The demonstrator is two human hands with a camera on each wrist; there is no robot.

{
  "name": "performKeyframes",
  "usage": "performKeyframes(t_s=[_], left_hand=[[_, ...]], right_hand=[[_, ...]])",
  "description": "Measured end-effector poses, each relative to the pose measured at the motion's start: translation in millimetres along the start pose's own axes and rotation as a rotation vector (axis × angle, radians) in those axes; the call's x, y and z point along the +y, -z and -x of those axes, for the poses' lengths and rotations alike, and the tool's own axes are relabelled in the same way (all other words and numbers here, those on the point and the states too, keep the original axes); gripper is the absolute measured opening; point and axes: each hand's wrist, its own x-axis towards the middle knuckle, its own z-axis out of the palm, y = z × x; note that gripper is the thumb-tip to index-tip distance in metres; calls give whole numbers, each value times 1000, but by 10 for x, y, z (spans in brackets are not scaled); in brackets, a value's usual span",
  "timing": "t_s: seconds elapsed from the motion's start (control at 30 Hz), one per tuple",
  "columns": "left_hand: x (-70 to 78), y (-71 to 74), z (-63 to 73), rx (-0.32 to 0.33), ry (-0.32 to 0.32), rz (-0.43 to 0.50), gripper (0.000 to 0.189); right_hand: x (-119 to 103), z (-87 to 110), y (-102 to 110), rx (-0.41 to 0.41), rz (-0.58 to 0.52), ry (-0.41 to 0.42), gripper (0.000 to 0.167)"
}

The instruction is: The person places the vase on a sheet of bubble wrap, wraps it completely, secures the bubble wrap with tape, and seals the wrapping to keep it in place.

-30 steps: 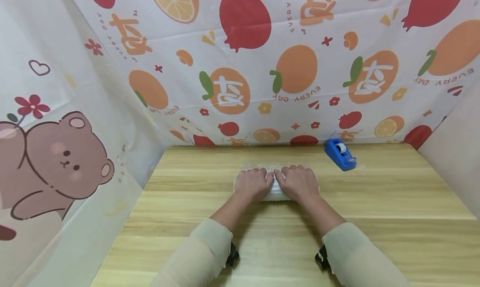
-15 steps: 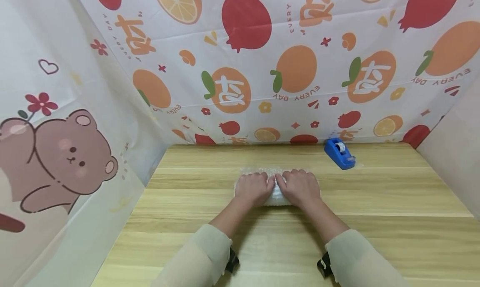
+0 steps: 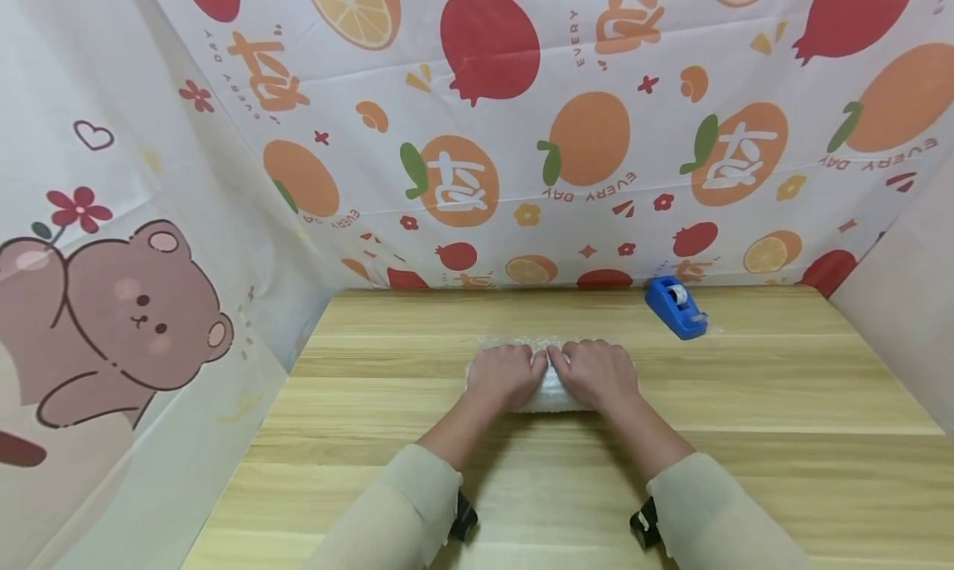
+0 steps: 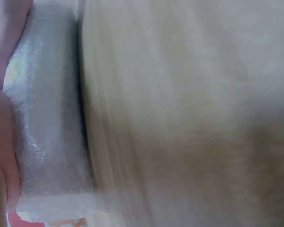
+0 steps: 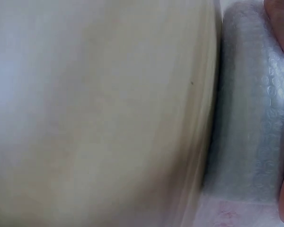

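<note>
A roll of bubble wrap (image 3: 551, 393) lies crosswise on the wooden table, its bubbled surface plain in the right wrist view. What may be inside it is hidden. My left hand (image 3: 503, 377) holds the left part from above, fingers bent over its far side. On the right part my right hand (image 3: 599, 375) grips the same way, and the two thumbs almost meet at the middle. In the left wrist view the bubble wrap (image 4: 49, 113) looks like a thick cylinder on the table, with the hands along its edge. A thin flap of wrap shows just beyond the fingers.
A blue tape dispenser (image 3: 676, 308) stands at the back right of the wooden table (image 3: 358, 437), a strip of tape at its front. Behind the table hangs a fruit-print cloth (image 3: 514, 164); a bear-print cloth (image 3: 134, 305) hangs at the left.
Both hands and the bubble wrap roll have come slightly towards me, mostly in the first half second. Less of the flap shows beyond the fingers. The tape dispenser has stayed put.
</note>
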Motion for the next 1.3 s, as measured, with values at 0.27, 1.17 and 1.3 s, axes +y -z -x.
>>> performKeyframes(t_s=[0.27,1.17,1.3], left_hand=[[-28,73,-110,-52,-6,34,63],[-95,105,-325,-109,53,136,63],[-104,96,-344,-100,57,133,63]], right_hand=[[28,-124,59,-110,-76,-34,66],[120,-410,121,-254,-142,-63,75],[134,-440,109,-275,-169,-78,75]])
